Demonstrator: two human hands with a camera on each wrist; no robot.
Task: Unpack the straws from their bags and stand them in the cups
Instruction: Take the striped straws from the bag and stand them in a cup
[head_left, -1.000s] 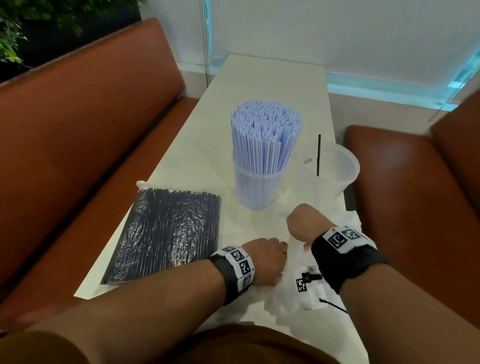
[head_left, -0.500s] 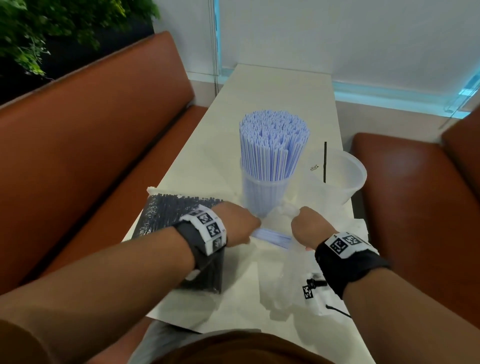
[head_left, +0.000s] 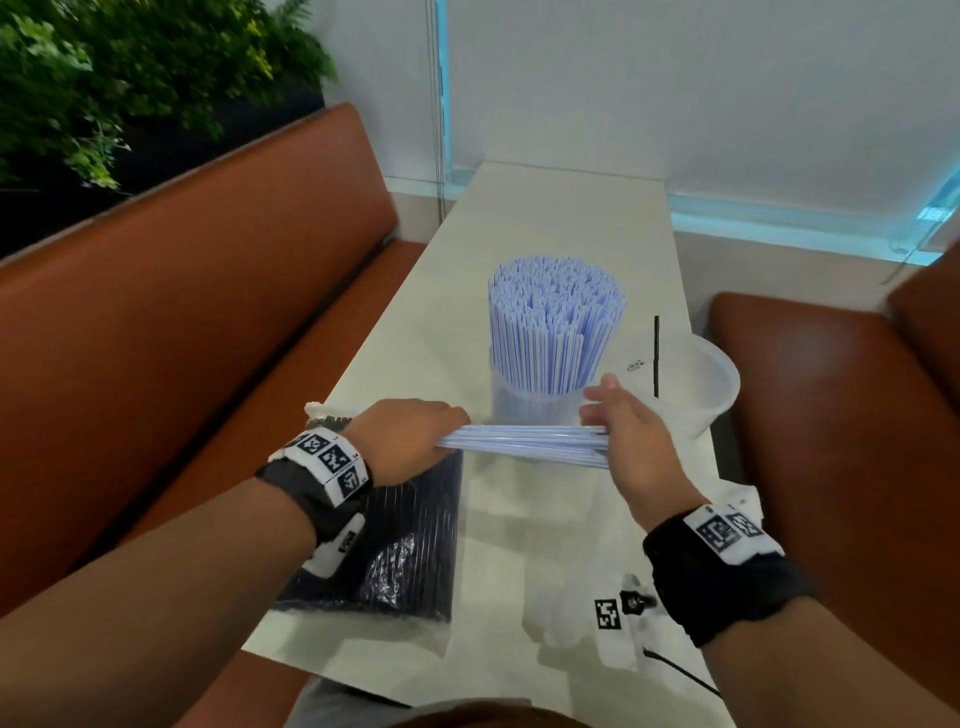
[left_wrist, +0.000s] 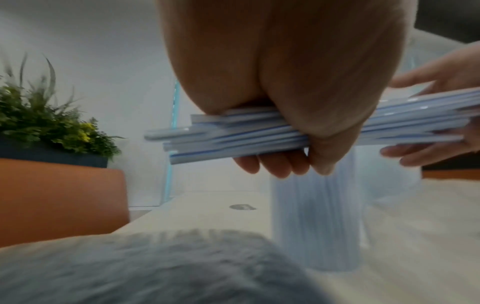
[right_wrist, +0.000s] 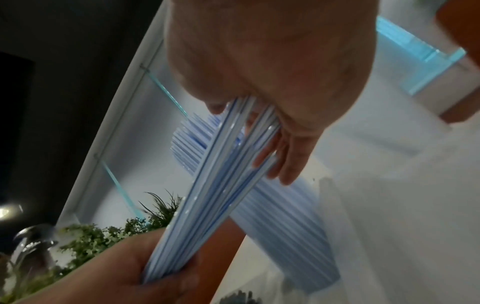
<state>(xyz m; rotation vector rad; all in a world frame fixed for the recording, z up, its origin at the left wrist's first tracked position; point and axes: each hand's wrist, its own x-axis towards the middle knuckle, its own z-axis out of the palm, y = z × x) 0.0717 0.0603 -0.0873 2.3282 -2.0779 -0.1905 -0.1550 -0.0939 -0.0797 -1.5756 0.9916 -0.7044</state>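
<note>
My left hand (head_left: 410, 441) grips one end of a small bundle of blue-striped straws (head_left: 524, 441), held level above the table. My right hand (head_left: 618, 436) holds the other end between thumb and nearly straight fingers. In the left wrist view my fingers (left_wrist: 272, 164) curl under the bundle (left_wrist: 233, 135). Just behind stands a clear cup (head_left: 535, 410) packed with upright blue straws (head_left: 556, 322). To its right a second clear cup (head_left: 696, 384) holds one black straw (head_left: 656, 353). A sealed bag of black straws (head_left: 395, 545) lies under my left wrist.
A crumpled clear bag (head_left: 587, 597) lies at the near right of the white table (head_left: 545, 218). Brown benches run along the left (head_left: 182, 312) and right (head_left: 831, 415). A plant (head_left: 130, 78) stands behind the left bench.
My left hand drew the blue straws out of the clear bag and lifted them. My right hand let the bag go and took the bundle's free end. The bag dropped to the table.
</note>
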